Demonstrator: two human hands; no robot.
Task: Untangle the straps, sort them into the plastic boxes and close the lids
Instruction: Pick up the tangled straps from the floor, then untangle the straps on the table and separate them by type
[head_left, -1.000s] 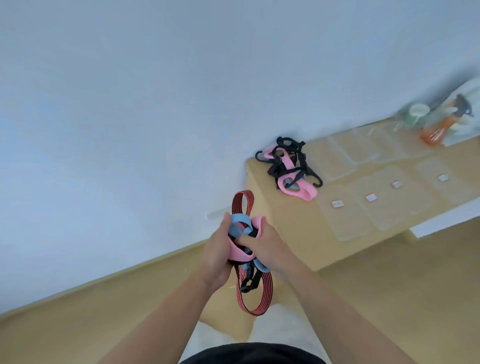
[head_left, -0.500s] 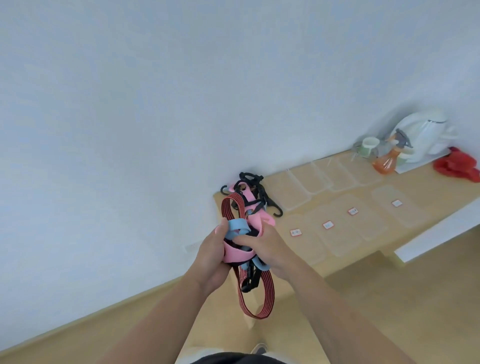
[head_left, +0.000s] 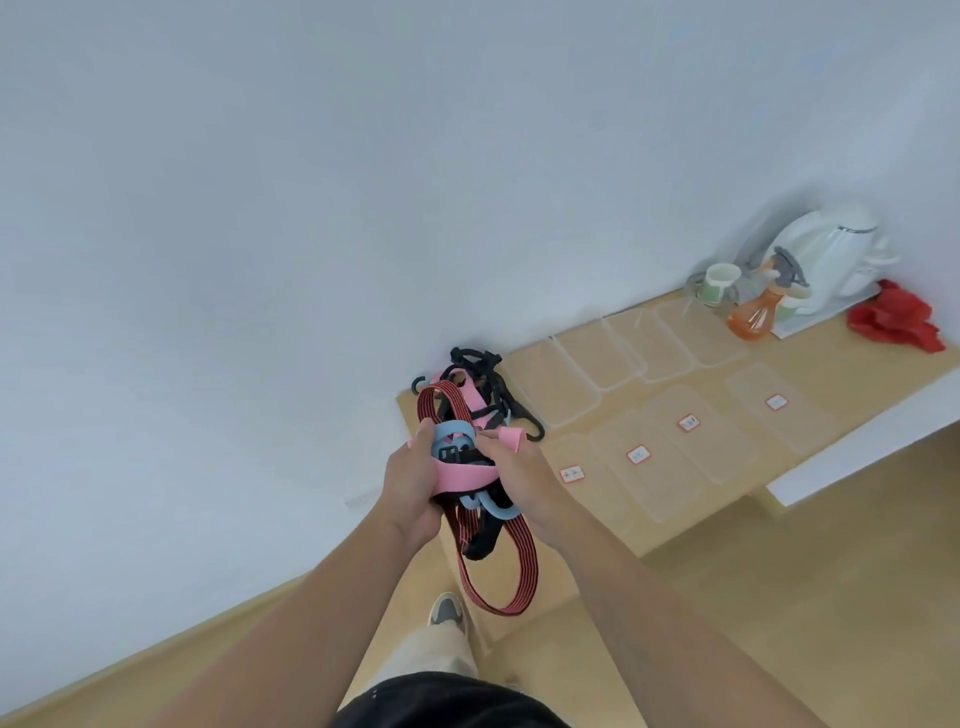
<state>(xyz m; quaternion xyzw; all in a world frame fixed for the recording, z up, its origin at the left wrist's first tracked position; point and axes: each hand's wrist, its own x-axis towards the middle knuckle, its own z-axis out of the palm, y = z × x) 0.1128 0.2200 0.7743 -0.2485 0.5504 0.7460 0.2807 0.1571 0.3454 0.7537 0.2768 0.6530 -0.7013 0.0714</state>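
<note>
Head view. The left hand (head_left: 410, 483) was curled round the held tangle (head_left: 462, 480), gripping it from the side. The right hand (head_left: 519, 478) pinched the same tangle from the other side, fingertips at a pink strap (head_left: 506, 436) near its top. Both hands held the tangle in the air, in front of the near corner of the counter (head_left: 841, 358). In the tangle, a blue strap (head_left: 449, 431) and a red-and-black striped strap (head_left: 522, 561) were knotted together with the pink one, and the striped loop hung below the hands. No strap had been freed from it.

A second tangle (head_left: 475, 358) of black hooked cords and pink strap lay on the counter corner by the wall, partly hidden behind the held one.

Four plastic boxes (head_left: 597, 358) stood in a row along the wall, all open; no strap showed in any of them. Four labelled lids (head_left: 691, 441) lay flat in a row just in front of them, none fitted.

Assessment: the task was at an early stage. Untangling was in hand; sorting both tangles and closing all four lids remained.
</note>
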